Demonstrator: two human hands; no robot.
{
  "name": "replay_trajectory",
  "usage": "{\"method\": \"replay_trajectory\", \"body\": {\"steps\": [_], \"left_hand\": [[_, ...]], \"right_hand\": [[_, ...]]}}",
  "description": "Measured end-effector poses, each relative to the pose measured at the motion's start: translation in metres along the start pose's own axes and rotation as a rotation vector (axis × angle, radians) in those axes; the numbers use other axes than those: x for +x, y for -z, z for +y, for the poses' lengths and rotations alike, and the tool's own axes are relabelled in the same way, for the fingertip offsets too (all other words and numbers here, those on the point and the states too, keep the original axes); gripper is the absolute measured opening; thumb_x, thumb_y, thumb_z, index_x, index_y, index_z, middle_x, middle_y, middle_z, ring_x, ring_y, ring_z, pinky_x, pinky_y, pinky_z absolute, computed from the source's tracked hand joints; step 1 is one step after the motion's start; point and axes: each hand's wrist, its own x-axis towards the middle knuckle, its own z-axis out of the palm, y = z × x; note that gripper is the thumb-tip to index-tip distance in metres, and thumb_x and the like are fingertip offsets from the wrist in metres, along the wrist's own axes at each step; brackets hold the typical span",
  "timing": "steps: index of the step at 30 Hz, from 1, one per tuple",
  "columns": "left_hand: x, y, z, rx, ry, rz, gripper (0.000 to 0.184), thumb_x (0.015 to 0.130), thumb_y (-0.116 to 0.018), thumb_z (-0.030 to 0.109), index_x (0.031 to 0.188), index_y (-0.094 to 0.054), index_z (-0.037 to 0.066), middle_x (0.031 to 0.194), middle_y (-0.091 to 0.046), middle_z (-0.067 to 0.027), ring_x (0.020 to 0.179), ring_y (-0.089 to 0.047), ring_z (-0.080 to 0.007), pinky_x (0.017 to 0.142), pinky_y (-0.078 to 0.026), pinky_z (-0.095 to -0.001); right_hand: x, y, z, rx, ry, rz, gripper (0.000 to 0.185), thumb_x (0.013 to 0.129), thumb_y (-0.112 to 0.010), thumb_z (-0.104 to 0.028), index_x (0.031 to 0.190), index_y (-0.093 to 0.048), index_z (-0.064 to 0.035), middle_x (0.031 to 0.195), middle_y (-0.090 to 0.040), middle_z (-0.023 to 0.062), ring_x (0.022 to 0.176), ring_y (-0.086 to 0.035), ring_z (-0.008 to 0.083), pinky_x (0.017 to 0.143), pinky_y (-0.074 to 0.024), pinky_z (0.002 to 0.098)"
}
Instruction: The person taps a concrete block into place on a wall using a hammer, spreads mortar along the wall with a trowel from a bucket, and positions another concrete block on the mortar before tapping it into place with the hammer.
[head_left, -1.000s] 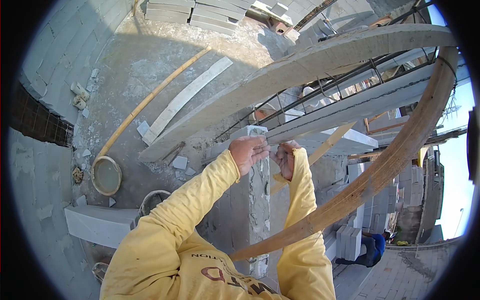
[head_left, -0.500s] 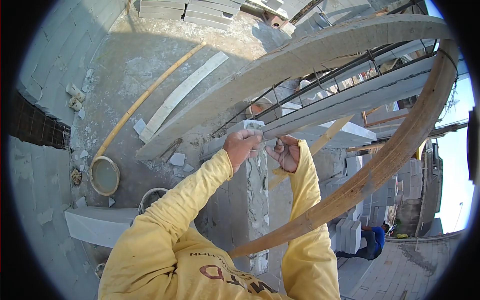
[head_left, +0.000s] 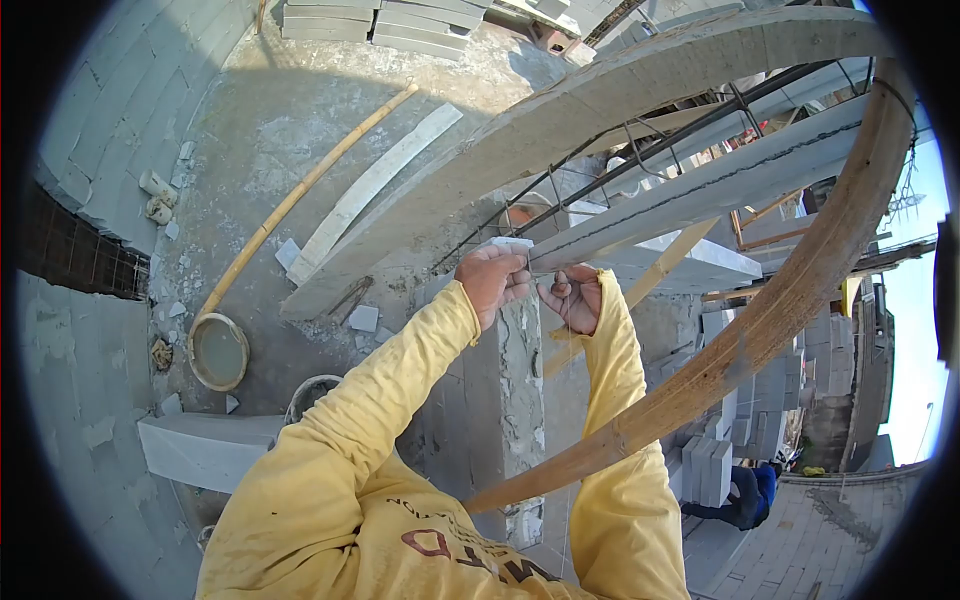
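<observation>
My left hand [head_left: 494, 284] is closed in a pinch at the top corner of a narrow wall end [head_left: 520, 400] with rough mortar on its face. What its fingertips hold is too small to make out. Just right of it, my right hand [head_left: 572, 298] has curled fingers around a thin string [head_left: 570, 350], which hangs down along my right sleeve. Both hands are near the end of a long grey beam [head_left: 700, 205] with a dark line along it. The hands are slightly apart.
A thick bamboo pole [head_left: 740, 350] crosses close over my right forearm. Steel rebar [head_left: 650, 155] and a long wooden plank [head_left: 590, 100] run beyond my hands. Left are a thin bamboo pole [head_left: 300, 195], a bucket [head_left: 218, 352] and pale blocks [head_left: 210, 450]. Another person [head_left: 745, 495] is at lower right.
The view has shifted slightly, so the surroundings sit a little right and lower. Both hands stay at the wall corner, with small finger movements. The other person leans differently.
</observation>
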Motion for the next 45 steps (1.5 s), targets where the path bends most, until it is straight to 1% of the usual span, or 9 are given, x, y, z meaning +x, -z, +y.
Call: {"method": "replay_trajectory", "body": {"steps": [5,11,13,17,20,32,38,41,45], "left_hand": [[0.002,-0.004,0.012,-0.029,0.036,-0.004,0.023,0.092,-0.062,0.012,0.114,-0.064,0.007,0.091,-0.062,0.0014,0.081,-0.059,-0.0102,0.078,-0.053,-0.0291],[0.002,0.002,0.013,-0.051,0.046,-0.074,0.024,0.092,-0.063,0.014,0.116,-0.064,0.007,0.092,-0.062,0.0011,0.081,-0.059,-0.01,0.079,-0.053,-0.0285],[0.0,0.001,0.009,-0.037,0.006,-0.049,0.024,0.092,-0.063,0.014,0.115,-0.063,0.006,0.093,-0.063,-0.0006,0.084,-0.061,-0.0116,0.081,-0.053,-0.0294],[-0.005,0.003,-0.001,-0.009,0.017,-0.031,0.027,0.094,-0.063,0.015,0.118,-0.061,0.001,0.103,-0.064,-0.0056,0.096,-0.063,-0.017,0.089,-0.054,-0.0323],[-0.007,0.004,-0.003,-0.067,0.018,-0.026,0.028,0.094,-0.063,0.014,0.117,-0.06,-0.002,0.105,-0.064,-0.0086,0.099,-0.064,-0.02,0.09,-0.055,-0.0337],[-0.004,0.004,-0.005,-0.291,0.098,-0.049,0.026,0.093,-0.065,0.013,0.114,-0.061,-0.002,0.102,-0.067,-0.011,0.096,-0.067,-0.0223,0.092,-0.056,-0.0358],[-0.013,0.0,-0.001,-0.128,0.042,-0.048,0.026,0.093,-0.065,0.013,0.114,-0.061,-0.003,0.103,-0.067,-0.0116,0.098,-0.067,-0.0227,0.093,-0.055,-0.036],[-0.014,0.0,-0.001,-0.133,0.047,-0.058,0.027,0.093,-0.064,0.015,0.114,-0.062,-0.003,0.104,-0.067,-0.0123,0.096,-0.067,-0.0221,0.088,-0.057,-0.0353],[-0.011,0.002,-0.002,-0.253,0.13,-0.037,0.025,0.093,-0.063,0.011,0.114,-0.06,-0.003,0.105,-0.066,-0.013,0.099,-0.067,-0.0245,0.094,-0.055,-0.0368]], "right_hand": [[0.001,0.001,-0.002,0.023,-0.009,-0.009,0.012,0.09,-0.055,-0.006,0.101,-0.061,-0.0062,0.075,-0.061,0.0014,0.061,-0.057,0.0131,0.087,-0.0573,0.046],[-0.004,-0.006,-0.005,0.04,0.014,-0.057,0.011,0.091,-0.056,-0.006,0.1,-0.061,-0.0055,0.076,-0.062,0.0011,0.062,-0.057,0.0128,0.088,-0.0568,0.0457],[-0.004,-0.002,-0.003,0.059,0.032,-0.113,0.01,0.091,-0.056,-0.006,0.1,-0.061,-0.0052,0.077,-0.063,0.0009,0.061,-0.058,0.0128,0.089,-0.0564,0.0456],[-0.008,0.002,0.0,0.054,-0.018,-0.074,0.008,0.093,-0.056,-0.007,0.098,-0.062,-0.0051,0.075,-0.063,0.0011,0.061,-0.058,0.0132,0.09,-0.0556,0.0464],[-0.01,0.003,0.004,0.04,-0.026,-0.043,0.007,0.094,-0.056,-0.008,0.096,-0.062,-0.0051,0.073,-0.063,0.001,0.062,-0.059,0.0134,0.091,-0.055,0.047],[-0.012,-0.004,-0.01,0.105,-0.071,-0.125,0.009,0.094,-0.054,-0.008,0.099,-0.06,-0.0031,0.073,-0.064,0.0027,0.061,-0.058,0.0121,0.093,-0.0546,0.0463],[-0.016,-0.004,-0.008,0.01,-0.084,-0.039,0.007,0.094,-0.054,-0.008,0.095,-0.06,-0.0045,0.074,-0.063,0.0009,0.06,-0.059,0.012,0.091,-0.0558,0.0463],[-0.015,-0.003,-0.006,0.03,-0.089,-0.051,0.007,0.094,-0.055,-0.008,0.094,-0.061,-0.005,0.075,-0.063,0.0001,0.06,-0.06,0.0117,0.091,-0.0556,0.0463],[-0.017,-0.008,-0.011,0.048,-0.101,-0.087,0.008,0.095,-0.055,-0.009,0.092,-0.061,-0.0047,0.074,-0.063,0.0001,0.061,-0.059,0.0107,0.092,-0.0551,0.0466]]}}
